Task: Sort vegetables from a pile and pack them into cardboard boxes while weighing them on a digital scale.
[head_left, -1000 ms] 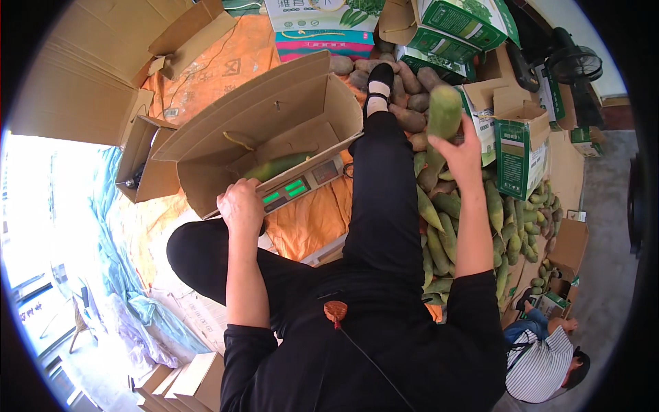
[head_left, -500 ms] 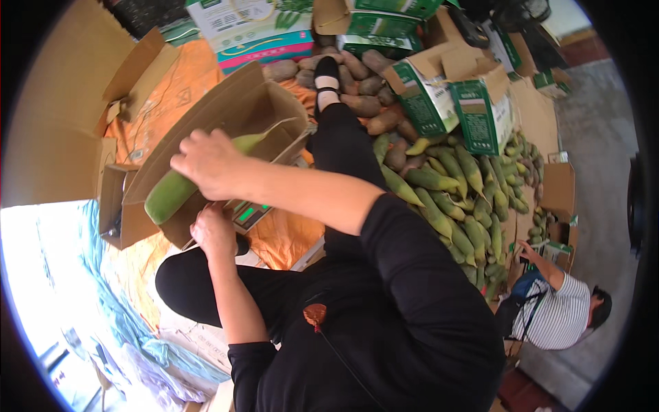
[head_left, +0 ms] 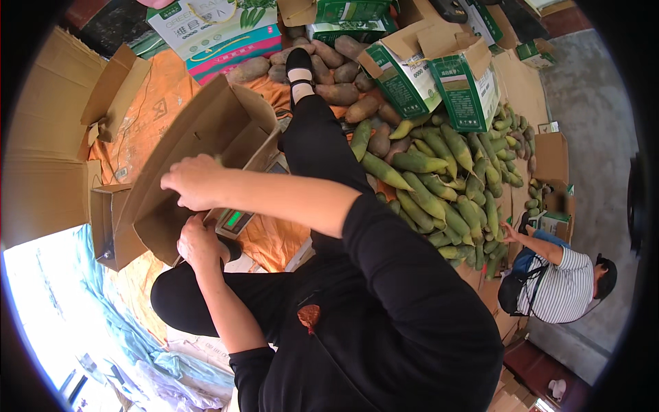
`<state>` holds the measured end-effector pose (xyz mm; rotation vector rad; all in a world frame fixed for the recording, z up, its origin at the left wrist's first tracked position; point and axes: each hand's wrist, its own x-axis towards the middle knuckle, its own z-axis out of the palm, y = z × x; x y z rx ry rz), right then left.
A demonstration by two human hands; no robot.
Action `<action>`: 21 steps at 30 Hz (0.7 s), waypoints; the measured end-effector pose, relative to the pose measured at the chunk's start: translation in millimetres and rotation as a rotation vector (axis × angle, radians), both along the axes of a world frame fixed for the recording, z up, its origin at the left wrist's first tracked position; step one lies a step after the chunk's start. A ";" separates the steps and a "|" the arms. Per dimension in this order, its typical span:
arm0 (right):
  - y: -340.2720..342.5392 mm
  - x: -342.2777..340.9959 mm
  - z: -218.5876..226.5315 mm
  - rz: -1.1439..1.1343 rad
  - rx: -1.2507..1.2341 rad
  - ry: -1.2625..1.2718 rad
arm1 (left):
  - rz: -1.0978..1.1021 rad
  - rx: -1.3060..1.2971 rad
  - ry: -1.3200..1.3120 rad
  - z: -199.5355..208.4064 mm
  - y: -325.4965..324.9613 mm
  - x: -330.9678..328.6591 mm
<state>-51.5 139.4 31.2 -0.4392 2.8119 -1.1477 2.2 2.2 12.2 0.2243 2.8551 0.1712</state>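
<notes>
Over the open cardboard box (head_left: 195,127) my right hand (head_left: 195,182) is closed, its fingers curled downward. A small bit of green radish (head_left: 218,159) shows behind that wrist; the rest is hidden by the hand and forearm. At the box's near edge my left hand (head_left: 201,242) is closed on the cardboard, its fingertips partly hidden. Just right of the left hand is a scale with a lit green display (head_left: 234,219). To the right of my leg lies a large pile of green radishes (head_left: 439,196).
Brownish-red roots (head_left: 336,94) lie around my outstretched foot. Green and white cartons (head_left: 463,93) stand at the far side, and a printed carton (head_left: 213,27) at the far left. At the right, another person (head_left: 559,285) in a striped top reaches toward the pile.
The long green radish, plainly visible across the box before, is now almost entirely hidden at my right hand. The view has shifted slightly; my left hand stays at the box edge.
</notes>
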 end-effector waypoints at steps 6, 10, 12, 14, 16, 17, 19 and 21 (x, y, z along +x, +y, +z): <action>149.2 37.3 39.7 -0.392 -0.354 0.118 | -0.015 0.006 0.079 2.3 -1.4 1.3; 260.0 95.1 -36.9 -0.776 -0.301 -0.005 | -0.052 0.017 0.075 -1.7 -2.1 2.1; 303.7 150.8 -106.9 -1.003 -0.373 -0.114 | -0.064 0.019 0.096 -3.0 3.7 1.2; 310.6 204.0 -150.8 -1.212 -0.575 -0.457 | -0.034 0.016 0.071 -0.5 1.2 1.2; 316.1 261.2 -191.3 -1.406 -0.623 -0.741 | -0.020 0.036 0.048 3.3 6.4 0.3; 312.8 288.8 -210.8 -1.512 -0.658 -0.813 | -0.007 0.043 0.031 4.0 8.8 0.3; 308.8 341.1 -242.8 -1.696 -0.847 -1.072 | -0.007 0.056 0.007 0.4 15.2 -0.8; 282.0 347.8 -247.6 -1.769 -0.933 -1.068 | 0.019 0.035 0.024 0.2 5.1 -0.1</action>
